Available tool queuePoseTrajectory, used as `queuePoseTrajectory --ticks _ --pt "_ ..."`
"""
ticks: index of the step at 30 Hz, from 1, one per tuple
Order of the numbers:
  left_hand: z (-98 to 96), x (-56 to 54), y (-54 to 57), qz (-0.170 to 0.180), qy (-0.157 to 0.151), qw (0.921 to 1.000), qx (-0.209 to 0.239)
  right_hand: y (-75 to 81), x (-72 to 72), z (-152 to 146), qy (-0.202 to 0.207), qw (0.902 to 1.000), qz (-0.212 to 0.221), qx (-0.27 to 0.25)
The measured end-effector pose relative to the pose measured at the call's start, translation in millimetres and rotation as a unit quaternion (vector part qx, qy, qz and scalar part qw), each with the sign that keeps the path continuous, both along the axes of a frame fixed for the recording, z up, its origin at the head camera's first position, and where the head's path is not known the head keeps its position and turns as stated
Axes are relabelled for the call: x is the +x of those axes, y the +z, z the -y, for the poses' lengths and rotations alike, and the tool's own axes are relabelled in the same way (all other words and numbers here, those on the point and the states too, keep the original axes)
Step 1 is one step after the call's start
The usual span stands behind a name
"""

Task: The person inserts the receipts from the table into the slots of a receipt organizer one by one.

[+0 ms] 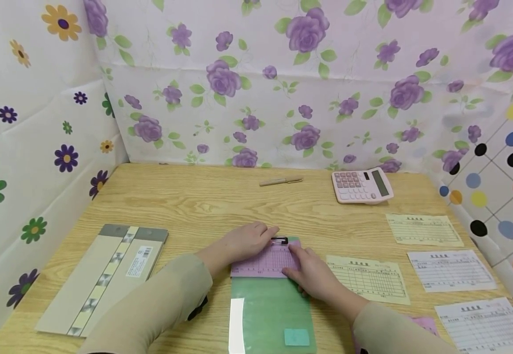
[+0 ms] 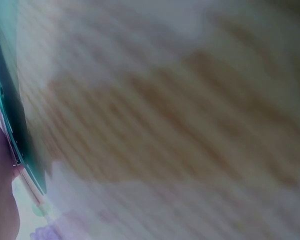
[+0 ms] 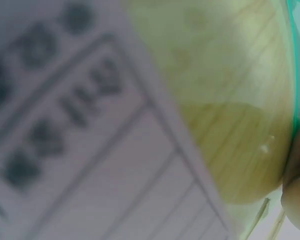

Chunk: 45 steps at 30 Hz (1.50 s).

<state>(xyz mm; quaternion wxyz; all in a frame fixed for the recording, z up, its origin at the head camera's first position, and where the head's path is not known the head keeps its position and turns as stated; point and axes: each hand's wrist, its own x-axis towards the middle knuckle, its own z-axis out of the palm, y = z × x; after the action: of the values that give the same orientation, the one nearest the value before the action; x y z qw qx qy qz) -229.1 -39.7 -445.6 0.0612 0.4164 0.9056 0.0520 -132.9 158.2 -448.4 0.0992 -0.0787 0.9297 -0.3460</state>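
Observation:
A green clipboard [image 1: 267, 312] lies in front of me with a pink printed slip [image 1: 261, 260] across its upper part and a black clip [image 1: 279, 240] at its top edge. My left hand [image 1: 245, 243] grips the board's upper left corner, fingertips beside the clip; its thumb is hidden. My right hand [image 1: 316, 275] holds the right edge, thumb on the pink slip and other fingers curled at the side. In the left wrist view the clipboard's edge [image 2: 10, 115] shows beside the hand. The right wrist view has a finger [image 3: 297, 202] at the green rim.
A beige folder [image 1: 101, 280] lies at left. At the back are a pen [image 1: 281, 181] and a pink calculator [image 1: 361, 186]. Right of the clipboard lie a yellow slip [image 1: 367, 280], another yellow slip [image 1: 424, 230] and white slips [image 1: 451, 270]. My right sleeve partly covers another pink slip [image 1: 425, 324].

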Motion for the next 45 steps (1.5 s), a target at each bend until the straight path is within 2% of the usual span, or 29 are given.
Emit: queuePoseTrajectory --ticks 8,12,17,21,27,30,34,37,40,45 --pt "1.0 0.9 1.6 -0.041 -0.019 0.9990 -0.002 2.4 -2.9 2 -0.015 0.9994 0.025 -0.016" --pt "2.4 2.4 0.4 -0.065 -0.045 0.9967 -0.017 1.4 -3.5 2 -0.020 0.9989 0.037 -0.023" --pt "3.9 3.4 -2.6 -0.121 -0.089 0.9884 -0.022 0.4 -3.2 2 -0.024 0.9988 0.038 -0.022" --pt "3.6 3.5 -5.2 -0.137 -0.100 0.9853 -0.022 0.6 -2.5 3 -0.027 0.9988 0.036 -0.019" --pt "6.2 3.3 -7.1 -0.189 -0.122 0.9739 -0.030 8.5 -5.6 -3 -0.013 0.9995 0.028 0.010" --pt "5.5 2.0 -8.0 -0.177 -0.112 0.9775 -0.025 15.1 -5.5 -14 -0.007 0.9994 0.016 0.030" --pt "7.3 1.9 -9.0 -0.128 -0.086 0.9880 0.006 25.7 -4.9 -34 0.008 0.9987 0.005 0.050" --pt "9.0 2.0 -7.5 -0.118 -0.089 0.9887 0.025 33.3 -6.1 -57 0.023 0.9975 0.000 0.067" --pt "9.6 2.2 -7.0 -0.131 -0.103 0.9855 0.030 38.6 -5.3 -84 0.038 0.9954 -0.006 0.087" --pt "6.5 0.5 -6.2 -0.124 -0.093 0.9875 0.025 40.3 1.2 -127 0.048 0.9934 0.007 0.104"
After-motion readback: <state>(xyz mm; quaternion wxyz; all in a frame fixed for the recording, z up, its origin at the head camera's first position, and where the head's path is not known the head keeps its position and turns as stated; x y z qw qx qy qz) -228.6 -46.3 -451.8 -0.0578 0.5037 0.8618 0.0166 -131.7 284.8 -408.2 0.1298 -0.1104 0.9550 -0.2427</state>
